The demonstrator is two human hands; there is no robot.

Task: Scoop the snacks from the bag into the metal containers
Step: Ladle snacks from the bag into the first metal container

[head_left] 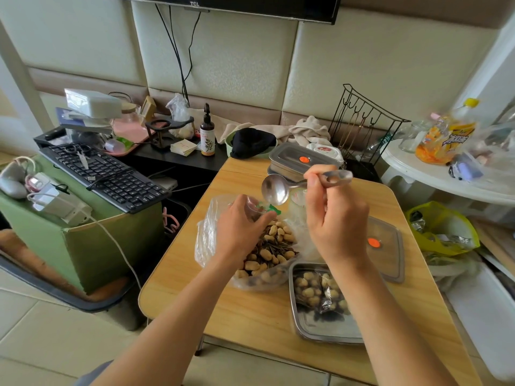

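A clear plastic bag (207, 240) of peanuts and dark bits lies open in the middle of the wooden table (250, 310). My left hand (241, 229) grips the bag's top edge. My right hand (334, 221) holds a metal spoon (276, 189) by its handle above the bag; the bowl looks empty. An open metal container (326, 328) sits at the near right, partly filled with snacks. Its lid (390, 252) with an orange dot lies just behind it. A second, closed metal container (295, 157) stands at the table's far edge.
A green box (92, 246) with a black keyboard (106, 176) stands to the left. A spray bottle (207, 135) and black wire rack (362, 126) stand behind. To the right are a white round table (418, 174) with bottles and a yellow bag (443, 229).
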